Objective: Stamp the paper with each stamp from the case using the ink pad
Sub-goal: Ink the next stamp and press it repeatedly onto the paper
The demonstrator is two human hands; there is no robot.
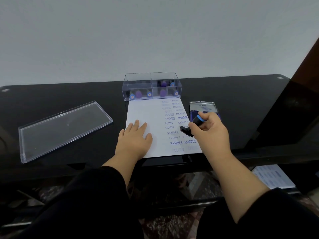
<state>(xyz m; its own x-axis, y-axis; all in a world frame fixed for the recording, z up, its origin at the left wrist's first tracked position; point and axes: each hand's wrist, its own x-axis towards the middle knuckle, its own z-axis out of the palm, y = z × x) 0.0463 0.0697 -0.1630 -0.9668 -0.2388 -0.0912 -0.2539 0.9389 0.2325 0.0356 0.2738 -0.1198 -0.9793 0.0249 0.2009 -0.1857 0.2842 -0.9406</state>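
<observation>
Clear stamp case (pixel 151 87), behind the paper (pixel 155 128), holds purple and blue-capped stamps. Right hand (pixel 209 133) grasps a tilted stamp (pixel 193 124); left hand (pixel 134 138) lies flat, released, on the paper.

Left hand (pixel 135 138): palm down, fingers spread and extended flat, pointing far; forearm runs in from the near edge, dark sleeve to mid-forearm. Right hand (pixel 209 130): raised, fingers curled in a closed grip, wrist bent toward the left; forearm bare, dark sleeve pushed near the elbow.
</observation>
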